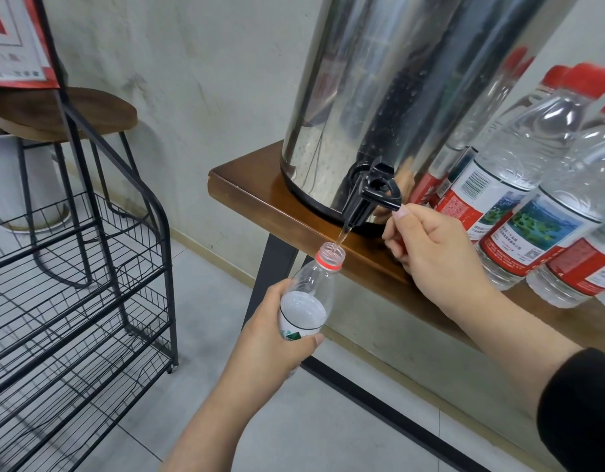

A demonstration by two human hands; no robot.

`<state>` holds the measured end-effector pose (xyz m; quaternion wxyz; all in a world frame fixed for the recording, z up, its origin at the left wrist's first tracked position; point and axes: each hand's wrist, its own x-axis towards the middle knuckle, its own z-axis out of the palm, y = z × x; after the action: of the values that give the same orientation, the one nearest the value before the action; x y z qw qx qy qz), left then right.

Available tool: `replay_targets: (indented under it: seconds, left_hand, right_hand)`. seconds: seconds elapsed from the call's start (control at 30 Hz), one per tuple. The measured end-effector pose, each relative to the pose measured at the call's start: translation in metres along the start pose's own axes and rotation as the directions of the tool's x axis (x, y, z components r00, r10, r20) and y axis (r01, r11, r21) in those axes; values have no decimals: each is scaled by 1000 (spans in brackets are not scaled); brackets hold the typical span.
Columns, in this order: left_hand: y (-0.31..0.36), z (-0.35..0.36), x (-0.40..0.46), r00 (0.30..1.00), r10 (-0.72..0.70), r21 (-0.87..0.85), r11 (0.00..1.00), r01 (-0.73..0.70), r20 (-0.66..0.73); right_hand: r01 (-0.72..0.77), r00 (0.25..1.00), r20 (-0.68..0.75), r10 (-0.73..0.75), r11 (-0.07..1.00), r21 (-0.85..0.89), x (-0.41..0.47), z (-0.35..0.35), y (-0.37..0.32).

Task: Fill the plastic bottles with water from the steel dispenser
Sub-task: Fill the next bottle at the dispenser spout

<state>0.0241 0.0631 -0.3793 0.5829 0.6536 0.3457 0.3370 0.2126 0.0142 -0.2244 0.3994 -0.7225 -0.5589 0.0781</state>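
My left hand (270,328) grips an uncapped plastic bottle (307,294) around its labelled middle, fingers and thumb curled round it, holding it tilted so its open mouth points toward one o'clock, right under the black tap (369,195). A thin stream of water (343,235) runs from the spout into the mouth, and the bottle's red neck ring sits just below the lip. The bottle hangs in the air off the edge of the wooden table (260,195), not resting on anything, and how far it has filled I cannot tell. My right hand (434,253) is at three o'clock from the bottle's mouth, fingers curled, with the thumb tip pressed against the end of the tap's lever (388,195); something red shows inside the curled fingers, but I cannot tell what it is. The steel dispenser (396,90) stands on the table at twelve o'clock from my hands, its tap reaching out past the table's edge. At three o'clock from the dispenser, and just beside it, a cluster of capped bottles (519,185) with red caps and red-and-white labels stands on the same table, mirrored in the steel. Over at nine o'clock a black wire rack (79,284) stands on the tiled floor, and behind it a stool (72,114) with a round wooden seat stands near the wall.
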Motion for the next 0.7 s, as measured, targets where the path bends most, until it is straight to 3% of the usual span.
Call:
replay_targets:
  seconds: [0.7]
  left_hand:
    - [-1,-1,0,1000,-1,-14,1000,1,6]
  right_hand:
    - [-9,1000,-2,9,1000,5,0,0,1]
